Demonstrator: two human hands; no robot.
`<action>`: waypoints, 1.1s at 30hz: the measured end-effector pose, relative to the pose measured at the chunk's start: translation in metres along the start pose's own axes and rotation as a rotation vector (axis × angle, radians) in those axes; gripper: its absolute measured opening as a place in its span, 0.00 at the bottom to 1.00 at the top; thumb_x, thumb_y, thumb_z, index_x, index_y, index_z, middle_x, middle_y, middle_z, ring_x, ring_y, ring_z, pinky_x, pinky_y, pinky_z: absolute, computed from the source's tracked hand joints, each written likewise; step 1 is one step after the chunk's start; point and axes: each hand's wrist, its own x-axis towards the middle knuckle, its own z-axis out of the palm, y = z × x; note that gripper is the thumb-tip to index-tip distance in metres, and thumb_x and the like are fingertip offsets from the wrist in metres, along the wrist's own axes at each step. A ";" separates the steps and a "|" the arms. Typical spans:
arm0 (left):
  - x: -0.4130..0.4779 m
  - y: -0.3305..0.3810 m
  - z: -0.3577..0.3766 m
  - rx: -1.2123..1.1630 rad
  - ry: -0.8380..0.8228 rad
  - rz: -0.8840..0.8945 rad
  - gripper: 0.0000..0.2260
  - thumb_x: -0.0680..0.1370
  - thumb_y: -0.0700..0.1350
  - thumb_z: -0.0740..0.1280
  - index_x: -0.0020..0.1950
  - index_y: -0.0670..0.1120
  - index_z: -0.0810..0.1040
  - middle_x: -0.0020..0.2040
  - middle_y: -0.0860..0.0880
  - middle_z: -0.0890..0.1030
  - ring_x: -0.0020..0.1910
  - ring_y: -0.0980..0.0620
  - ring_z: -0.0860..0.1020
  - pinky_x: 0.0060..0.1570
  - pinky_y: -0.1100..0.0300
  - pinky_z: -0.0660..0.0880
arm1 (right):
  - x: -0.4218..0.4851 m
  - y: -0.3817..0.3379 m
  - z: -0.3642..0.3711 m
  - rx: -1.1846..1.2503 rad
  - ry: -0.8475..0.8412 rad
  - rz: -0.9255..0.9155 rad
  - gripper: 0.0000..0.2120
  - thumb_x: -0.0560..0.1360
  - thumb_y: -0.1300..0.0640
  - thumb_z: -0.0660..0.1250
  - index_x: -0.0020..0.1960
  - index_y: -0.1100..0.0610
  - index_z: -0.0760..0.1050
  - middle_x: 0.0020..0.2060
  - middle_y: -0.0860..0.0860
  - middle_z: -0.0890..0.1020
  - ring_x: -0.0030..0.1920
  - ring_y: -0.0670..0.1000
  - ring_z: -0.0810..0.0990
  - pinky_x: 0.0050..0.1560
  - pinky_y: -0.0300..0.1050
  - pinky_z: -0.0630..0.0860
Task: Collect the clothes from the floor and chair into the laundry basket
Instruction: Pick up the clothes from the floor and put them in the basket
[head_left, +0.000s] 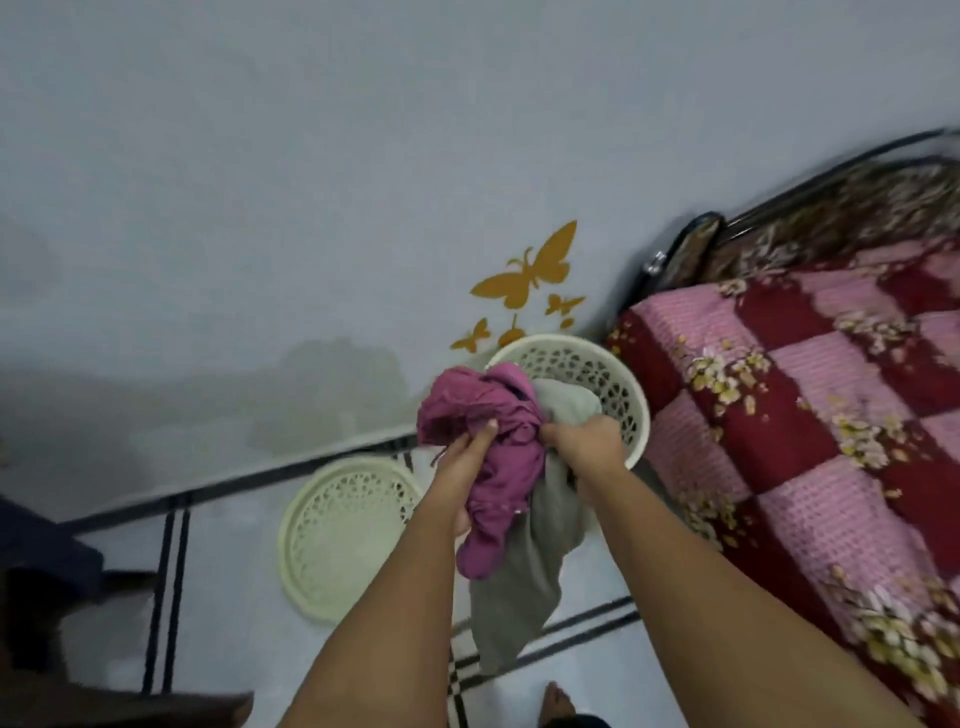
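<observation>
A cream perforated laundry basket (618, 384) stands on the floor between the wall and the bed. My left hand (465, 454) grips a bunched magenta garment (498, 467) held over the basket's near rim. My right hand (587, 441) clutches the same bundle together with a grey garment (524, 577), which hangs down outside the basket toward the floor. More grey cloth (566, 402) shows inside the basket behind the bundle.
The basket's round cream lid (343, 535) lies flat on the floor to the left. A bed with a red and pink floral blanket (810, 415) fills the right side. A dark piece of furniture (47, 597) sits at the far left. A bare foot (558, 704) shows at the bottom.
</observation>
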 end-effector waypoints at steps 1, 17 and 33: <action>0.001 0.018 0.018 0.008 0.001 0.023 0.27 0.70 0.58 0.72 0.65 0.47 0.75 0.61 0.42 0.80 0.57 0.41 0.81 0.54 0.46 0.80 | -0.005 -0.026 -0.015 0.020 0.008 -0.034 0.40 0.49 0.50 0.73 0.60 0.64 0.74 0.50 0.58 0.83 0.48 0.58 0.83 0.52 0.56 0.81; 0.209 0.078 0.189 0.098 0.092 0.090 0.29 0.71 0.62 0.68 0.68 0.49 0.72 0.64 0.44 0.77 0.58 0.42 0.79 0.57 0.45 0.78 | 0.294 -0.086 -0.083 0.161 -0.053 -0.032 0.38 0.45 0.55 0.78 0.56 0.59 0.76 0.50 0.57 0.83 0.48 0.59 0.83 0.50 0.60 0.82; 0.386 -0.112 0.094 0.812 0.343 -0.122 0.19 0.83 0.48 0.53 0.68 0.38 0.70 0.65 0.36 0.75 0.65 0.38 0.72 0.63 0.51 0.68 | 0.403 0.095 0.005 -0.309 -0.327 0.300 0.20 0.78 0.50 0.64 0.62 0.62 0.71 0.55 0.53 0.76 0.57 0.54 0.76 0.58 0.46 0.69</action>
